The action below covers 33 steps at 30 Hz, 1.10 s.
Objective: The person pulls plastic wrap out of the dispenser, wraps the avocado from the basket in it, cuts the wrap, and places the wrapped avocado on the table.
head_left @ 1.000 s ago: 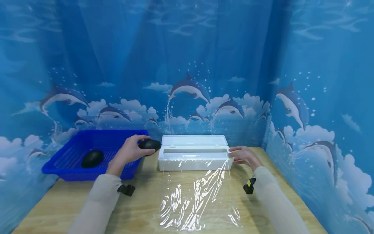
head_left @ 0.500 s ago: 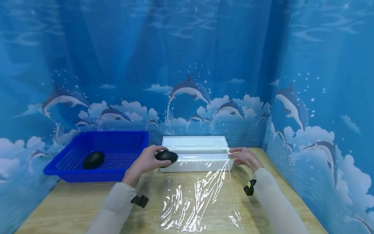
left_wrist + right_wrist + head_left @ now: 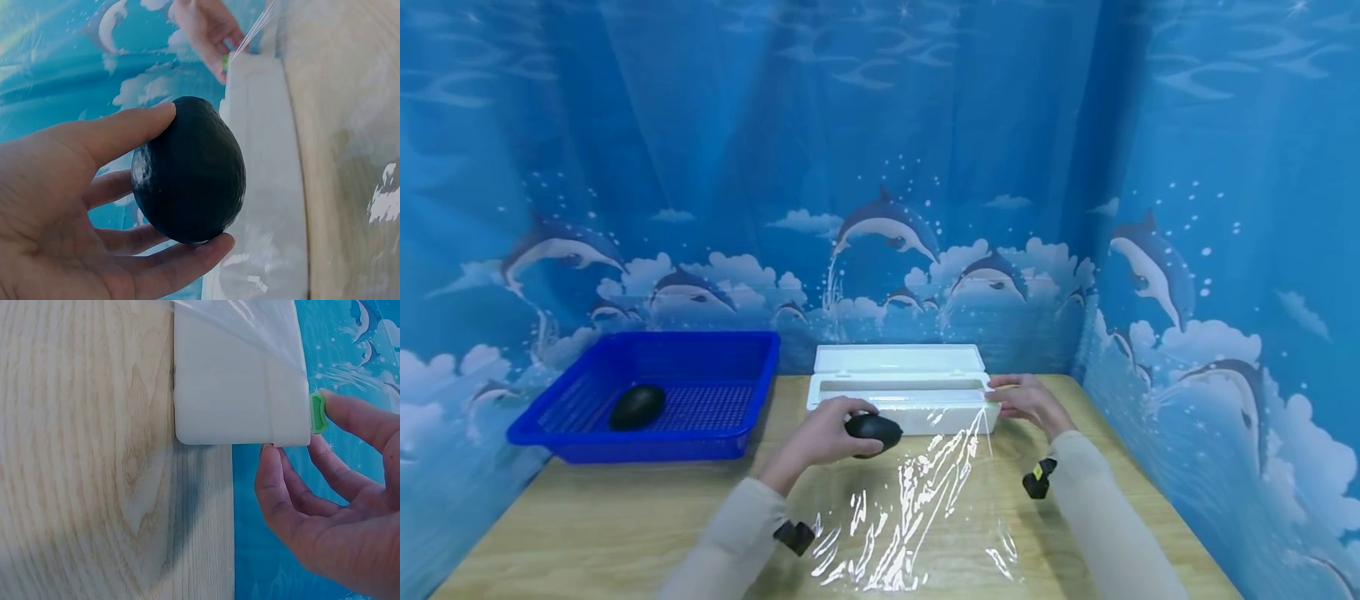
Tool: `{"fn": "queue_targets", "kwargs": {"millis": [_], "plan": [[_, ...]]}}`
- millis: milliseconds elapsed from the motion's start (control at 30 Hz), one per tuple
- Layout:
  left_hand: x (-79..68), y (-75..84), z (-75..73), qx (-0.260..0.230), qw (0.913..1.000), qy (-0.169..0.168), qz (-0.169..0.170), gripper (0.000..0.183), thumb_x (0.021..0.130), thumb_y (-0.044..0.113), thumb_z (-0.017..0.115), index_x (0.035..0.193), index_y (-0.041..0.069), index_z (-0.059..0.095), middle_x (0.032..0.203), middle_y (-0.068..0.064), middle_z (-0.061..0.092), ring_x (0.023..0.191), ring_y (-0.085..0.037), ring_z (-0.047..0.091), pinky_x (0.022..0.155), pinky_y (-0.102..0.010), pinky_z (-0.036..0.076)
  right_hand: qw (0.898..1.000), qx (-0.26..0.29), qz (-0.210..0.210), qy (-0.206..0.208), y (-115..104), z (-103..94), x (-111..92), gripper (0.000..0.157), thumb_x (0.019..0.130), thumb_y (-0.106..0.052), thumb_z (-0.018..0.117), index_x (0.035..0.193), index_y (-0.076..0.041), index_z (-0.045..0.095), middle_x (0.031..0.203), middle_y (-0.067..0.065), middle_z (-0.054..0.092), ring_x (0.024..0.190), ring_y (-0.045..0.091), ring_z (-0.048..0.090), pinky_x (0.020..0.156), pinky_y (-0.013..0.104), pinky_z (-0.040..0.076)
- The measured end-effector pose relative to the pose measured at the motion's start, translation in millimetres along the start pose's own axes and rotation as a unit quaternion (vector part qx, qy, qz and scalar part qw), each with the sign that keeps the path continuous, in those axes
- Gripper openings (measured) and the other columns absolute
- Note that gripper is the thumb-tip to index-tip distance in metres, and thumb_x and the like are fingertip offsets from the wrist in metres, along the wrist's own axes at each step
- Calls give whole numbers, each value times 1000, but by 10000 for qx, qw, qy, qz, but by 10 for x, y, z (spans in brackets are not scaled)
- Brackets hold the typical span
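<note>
In the head view my left hand [image 3: 823, 437] holds a dark avocado [image 3: 874, 433] above the near part of a sheet of cling film [image 3: 910, 500]. Thumb and fingertips grip the avocado [image 3: 194, 169] from either side in the left wrist view. The film runs toward me from a white cling film dispenser [image 3: 902, 421], whose lid [image 3: 898, 358] is up. At the dispenser's right end is my right hand [image 3: 1030, 402]. In the right wrist view its thumb touches a small green slider [image 3: 318, 414], while curled fingers press the dispenser's end face.
A blue plastic basket [image 3: 625, 446] stands at the left of the wooden table [image 3: 587, 517], with a second avocado [image 3: 637, 407] inside. Behind and to the sides hangs a blue dolphin curtain [image 3: 880, 167]. The film lies shiny and creased over the tabletop.
My left hand has carried the avocado right and toward me, from beside the basket, past the dispenser's front, to over the film. My right hand stays at the dispenser's end.
</note>
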<state>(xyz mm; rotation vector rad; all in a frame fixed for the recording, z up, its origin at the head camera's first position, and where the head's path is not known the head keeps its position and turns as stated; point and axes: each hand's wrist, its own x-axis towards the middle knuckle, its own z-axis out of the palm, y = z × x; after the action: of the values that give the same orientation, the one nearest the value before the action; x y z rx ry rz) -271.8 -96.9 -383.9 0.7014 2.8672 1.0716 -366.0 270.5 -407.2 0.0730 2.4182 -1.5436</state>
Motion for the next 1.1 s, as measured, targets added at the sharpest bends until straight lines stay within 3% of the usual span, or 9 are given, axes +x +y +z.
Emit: {"fn": "queue_targets", "kwargs": {"millis": [267, 500, 767, 967, 1100], "plan": [[27, 106, 189, -39, 9992, -326, 218, 55, 81, 32, 87, 128, 10, 70, 113, -11, 72, 103, -24, 64, 87, -42, 54, 9998, 174, 131, 39, -6, 11, 19, 57, 98, -16, 70, 146, 5, 48, 105, 0, 69, 80, 9, 65, 98, 39, 59], [41, 186, 310, 46, 9988, -421, 266, 55, 80, 35, 88, 126, 11, 71, 118, -10, 73, 105, -25, 66, 88, -42, 56, 9997, 180, 137, 68, 0, 10, 24, 57, 98, -17, 69, 147, 4, 48, 100, -1, 69, 78, 9, 65, 94, 38, 60], [59, 239, 410, -50, 9983, -522, 252, 55, 79, 34, 89, 125, 9, 72, 119, -8, 72, 109, -25, 65, 92, -43, 56, 9998, 166, 48, 67, 27, -4, 11, 55, 99, -18, 69, 145, 6, 49, 109, 1, 67, 80, 8, 64, 93, 36, 60], [67, 261, 456, -87, 9979, -531, 363, 52, 79, 32, 89, 123, 9, 73, 115, -6, 72, 106, -21, 65, 92, -37, 56, 9999, 150, 50, 58, 22, -7, -7, 56, 99, -19, 70, 144, 6, 49, 112, 3, 67, 83, 9, 64, 90, 33, 61], [71, 275, 490, -49, 9976, -553, 418, 51, 79, 31, 89, 123, 8, 73, 116, -8, 73, 104, -21, 66, 90, -34, 56, 10000, 66, -7, 29, 4, -1, -28, 56, 99, -21, 69, 144, 7, 49, 120, 8, 67, 89, 11, 65, 95, 38, 59]]}}
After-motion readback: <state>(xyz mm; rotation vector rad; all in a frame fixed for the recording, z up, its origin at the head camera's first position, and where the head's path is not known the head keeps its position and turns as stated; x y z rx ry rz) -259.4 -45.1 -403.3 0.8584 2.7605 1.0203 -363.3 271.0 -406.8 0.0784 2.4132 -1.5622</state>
